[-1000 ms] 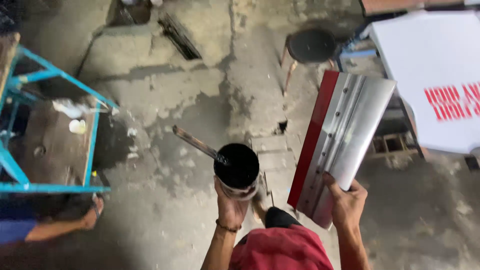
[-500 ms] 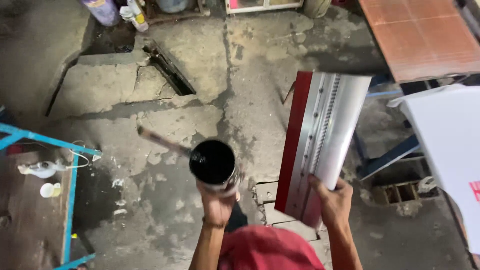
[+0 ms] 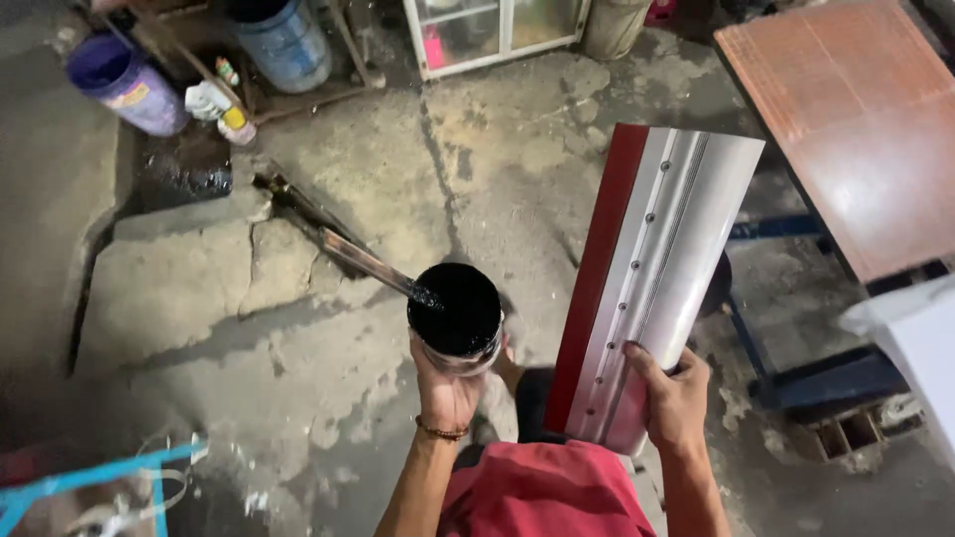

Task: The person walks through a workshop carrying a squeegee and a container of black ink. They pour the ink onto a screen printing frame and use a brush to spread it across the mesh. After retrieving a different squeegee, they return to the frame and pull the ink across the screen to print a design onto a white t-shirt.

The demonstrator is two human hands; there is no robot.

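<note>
Squeegee (image 3: 652, 288) and ink tub (image 3: 456, 316) above cracked concrete floor (image 3: 298, 328).

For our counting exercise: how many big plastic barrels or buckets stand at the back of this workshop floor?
2. A purple plastic bucket stands at the far left, and a blue plastic barrel stands just right of it, beside small bottles. Others may lie hidden beyond the picture's top edge.

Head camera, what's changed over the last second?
The view swung: the white printed board and blue frame slid out, and buckets and a brown table came in. The left hand still holds the ink can, the right hand the squeegee.
</note>
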